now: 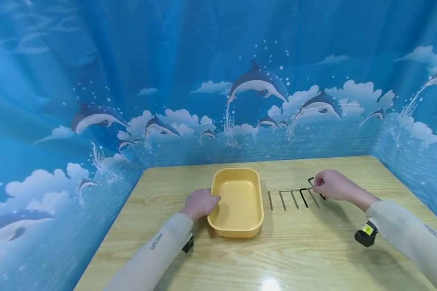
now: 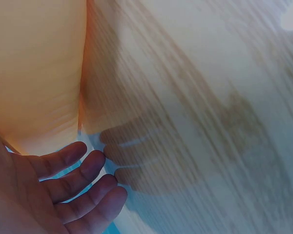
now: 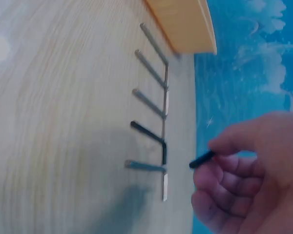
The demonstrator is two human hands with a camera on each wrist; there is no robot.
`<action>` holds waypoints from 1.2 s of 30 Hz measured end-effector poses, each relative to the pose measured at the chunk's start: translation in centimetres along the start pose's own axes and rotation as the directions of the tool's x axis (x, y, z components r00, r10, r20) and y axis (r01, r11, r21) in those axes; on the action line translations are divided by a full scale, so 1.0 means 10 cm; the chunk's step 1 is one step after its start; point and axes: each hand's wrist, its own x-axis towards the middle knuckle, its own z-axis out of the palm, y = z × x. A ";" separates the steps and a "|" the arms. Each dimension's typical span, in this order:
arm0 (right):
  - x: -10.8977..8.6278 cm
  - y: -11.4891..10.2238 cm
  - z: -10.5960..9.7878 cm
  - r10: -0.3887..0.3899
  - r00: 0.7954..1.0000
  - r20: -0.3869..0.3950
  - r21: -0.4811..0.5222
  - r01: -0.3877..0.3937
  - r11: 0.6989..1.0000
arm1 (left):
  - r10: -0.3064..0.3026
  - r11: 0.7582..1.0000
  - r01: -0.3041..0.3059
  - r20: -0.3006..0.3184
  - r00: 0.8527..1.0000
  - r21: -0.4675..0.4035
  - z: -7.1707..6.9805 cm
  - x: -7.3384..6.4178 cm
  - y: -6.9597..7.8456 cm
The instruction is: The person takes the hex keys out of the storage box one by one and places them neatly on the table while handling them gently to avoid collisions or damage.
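Note:
A yellow plastic tray point(image 1: 239, 204) stands on the table. My left hand point(image 1: 199, 204) holds its left side, thumb over the rim and fingers along the outside wall; the left wrist view shows those fingers point(image 2: 73, 187) loosely bent. My right hand point(image 1: 333, 185) pinches a black hex key point(image 3: 202, 159) between thumb and forefinger, raised above the table; the fingers hide part of it. Several L-shaped hex keys lie in a row between tray and right hand: silver ones, such as the leftmost hex key point(image 1: 271, 202), a black hex key point(image 1: 304, 199) and a silver hex key point(image 1: 314, 199) at the right end.
The wood-grain table point(image 1: 284, 250) reaches back to a blue curtain point(image 1: 189, 52) printed with dolphins, which also closes off both sides. A dark wrist camera point(image 1: 366, 235) hangs below the right sleeve.

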 end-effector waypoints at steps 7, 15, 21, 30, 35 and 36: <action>-0.01 0.27 0.03 0.077 0.997 0.000 -0.025 -0.077 0.997 | 0.009 1.000 -0.008 -0.009 1.000 0.005 0.00 0.03 -0.01; 0.08 0.39 0.22 0.143 0.989 0.038 -0.013 -0.142 0.990 | -0.025 0.999 0.025 -0.008 1.000 0.020 -0.02 -0.04 -0.09; 0.13 0.41 0.25 0.182 0.983 0.019 -0.024 -0.182 0.983 | -0.018 1.000 0.019 -0.021 1.000 0.019 -0.02 -0.05 -0.09; 0.19 0.46 0.29 0.201 0.979 0.011 -0.032 -0.201 0.979 | -0.021 0.999 0.022 -0.017 1.000 0.025 -0.03 -0.04 -0.07; 0.24 0.47 0.30 0.206 0.979 0.015 -0.011 -0.206 0.979 | -0.037 0.999 0.038 -0.016 0.999 0.021 -0.04 -0.03 -0.10; 0.24 0.47 0.30 0.204 0.979 0.015 -0.009 -0.204 0.979 | -0.038 0.999 0.038 -0.017 0.999 0.019 -0.04 -0.04 -0.10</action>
